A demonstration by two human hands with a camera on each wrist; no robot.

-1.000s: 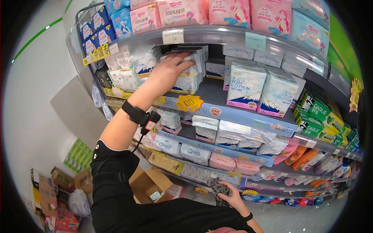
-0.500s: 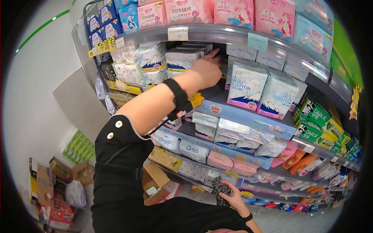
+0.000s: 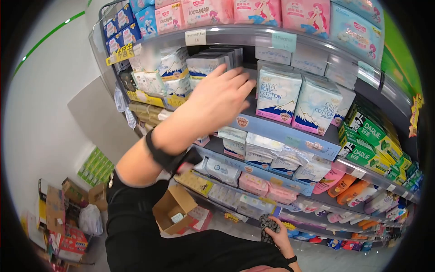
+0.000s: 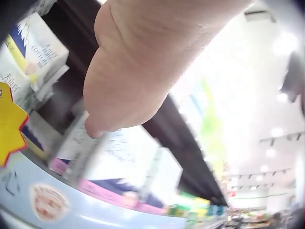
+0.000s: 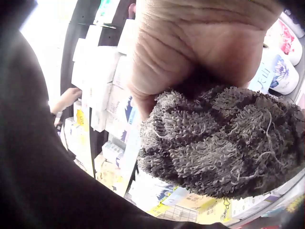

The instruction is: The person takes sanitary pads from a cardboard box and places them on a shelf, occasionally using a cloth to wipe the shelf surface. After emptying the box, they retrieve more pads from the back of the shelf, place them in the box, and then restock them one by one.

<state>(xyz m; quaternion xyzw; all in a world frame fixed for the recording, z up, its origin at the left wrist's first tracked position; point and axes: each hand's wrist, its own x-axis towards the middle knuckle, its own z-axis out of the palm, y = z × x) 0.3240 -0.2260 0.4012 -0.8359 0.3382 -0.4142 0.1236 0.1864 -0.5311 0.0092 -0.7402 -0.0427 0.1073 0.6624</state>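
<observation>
In the head view my left hand (image 3: pixel 222 97) hovers in front of the upper shelf, fingers extended and holding nothing. Behind its fingers stands a row of white packs (image 3: pixel 204 65); to its right are two upright Pure Cotton packs (image 3: pixel 277 95). The left wrist view has the hand (image 4: pixel 138 67) overlapping white packs (image 4: pixel 121 155), contact unclear. Low in the head view, my right hand (image 3: pixel 280 238) grips a grey cloth (image 3: pixel 268 226). That shaggy cloth (image 5: pixel 224 143) fills much of the right wrist view under the hand (image 5: pixel 200 43), whose fingertips are hidden.
Pink packs (image 3: pixel 258 12) line the shelf above. Green toothpaste boxes (image 3: pixel 371 140) lie at the right. Lower shelves hold more packs (image 3: pixel 222 171) and bottles (image 3: pixel 351 190). An open cardboard box (image 3: pixel 174 208) stands on the floor at lower left, with other boxes (image 3: pixel 54 213) farther left.
My left hand went right from the packs to the dark gap beside them, then drew back toward me and slightly left. The right hand keeps its hold on the cloth. The view shifted slightly.
</observation>
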